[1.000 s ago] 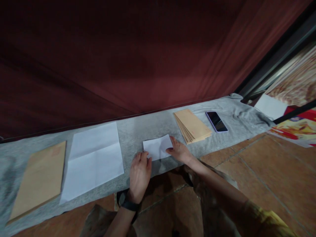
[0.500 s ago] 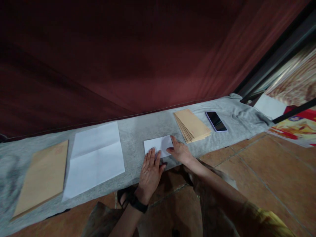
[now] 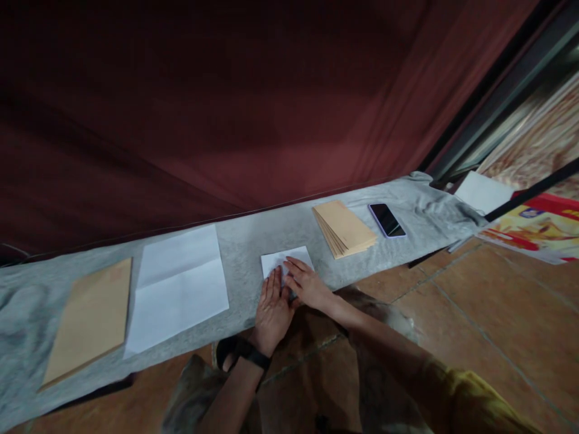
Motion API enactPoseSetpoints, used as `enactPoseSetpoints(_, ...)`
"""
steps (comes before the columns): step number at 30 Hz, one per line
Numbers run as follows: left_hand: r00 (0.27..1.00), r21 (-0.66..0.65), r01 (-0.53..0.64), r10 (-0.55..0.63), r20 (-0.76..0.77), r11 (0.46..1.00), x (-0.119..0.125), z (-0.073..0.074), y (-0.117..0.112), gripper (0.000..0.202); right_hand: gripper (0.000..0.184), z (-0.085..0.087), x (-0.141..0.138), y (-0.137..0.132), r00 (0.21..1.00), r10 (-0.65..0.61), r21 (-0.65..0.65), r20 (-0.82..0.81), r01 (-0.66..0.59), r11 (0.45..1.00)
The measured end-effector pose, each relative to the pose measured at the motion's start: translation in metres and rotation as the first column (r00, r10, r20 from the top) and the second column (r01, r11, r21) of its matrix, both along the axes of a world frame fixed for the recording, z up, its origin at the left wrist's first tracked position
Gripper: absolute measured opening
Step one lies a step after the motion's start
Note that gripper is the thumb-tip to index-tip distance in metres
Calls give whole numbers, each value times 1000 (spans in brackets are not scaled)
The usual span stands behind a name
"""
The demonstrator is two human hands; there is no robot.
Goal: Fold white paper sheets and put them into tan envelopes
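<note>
A folded sheet of white paper [image 3: 277, 259] lies flat on the grey cloth, partly covered by both hands. My left hand [image 3: 273, 310] rests flat on its near left part, fingers stretched out and pointing away from me. Across the paper's middle lies my right hand [image 3: 308, 286], its fingers extended leftward and close beside the left fingers. Neither hand grips anything; both press from above. Right of the paper sits a fanned stack of brown envelopes [image 3: 346, 228]. To the left, larger white sheets [image 3: 181, 295] with a crease across them lie open.
A pile of brown envelopes [image 3: 90, 319] lies at the far left of the grey cloth [image 3: 246, 241]. Beyond the fanned stack is a phone [image 3: 387, 220] in a purple case. A dark red curtain [image 3: 253, 120] hangs behind. At right, a colourful printed box [image 3: 538, 229] stands near the tiled floor.
My right hand has moved left from the paper's right edge onto its middle, beside my left hand. The left hand stays on the paper. The view has shifted slightly.
</note>
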State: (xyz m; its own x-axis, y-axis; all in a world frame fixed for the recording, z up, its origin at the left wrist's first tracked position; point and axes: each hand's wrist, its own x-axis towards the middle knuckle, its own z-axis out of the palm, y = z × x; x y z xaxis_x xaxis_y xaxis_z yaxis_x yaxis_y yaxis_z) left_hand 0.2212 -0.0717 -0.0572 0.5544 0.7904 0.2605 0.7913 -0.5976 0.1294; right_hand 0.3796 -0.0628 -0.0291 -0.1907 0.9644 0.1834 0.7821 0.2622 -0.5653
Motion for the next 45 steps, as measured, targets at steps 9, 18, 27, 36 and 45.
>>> enactPoseSetpoints(9, 1000, 63, 1, 0, -12, 998, 0, -13, -2, 68, 52, -17, -15, -12, 988, -13, 20, 154, 10, 1000)
enactPoseSetpoints(18, 997, 34, 23, -21, -70, 999, 1, -6, -1, 69, 49, -14, -13, -6, 988, -19, -38, 155, 25, 999)
enactPoseSetpoints(27, 999, 38, 9, -7, -47, 999, 2, -9, -3, 71, 41, -12, -23, 19, 1000, -1, -1, 22, 1, 1000)
enactPoseSetpoints(36, 999, 38, 27, -26, -22, 999, -5, -17, -6, 74, 49, -17, -23, 3, 979, -7, 46, 202, -3, 999)
enactPoseSetpoints(45, 998, 81, 24, -19, -64, 996, -18, -17, -11, 79, 47, -19, -24, 2, 964, -77, 111, 256, 49, 993)
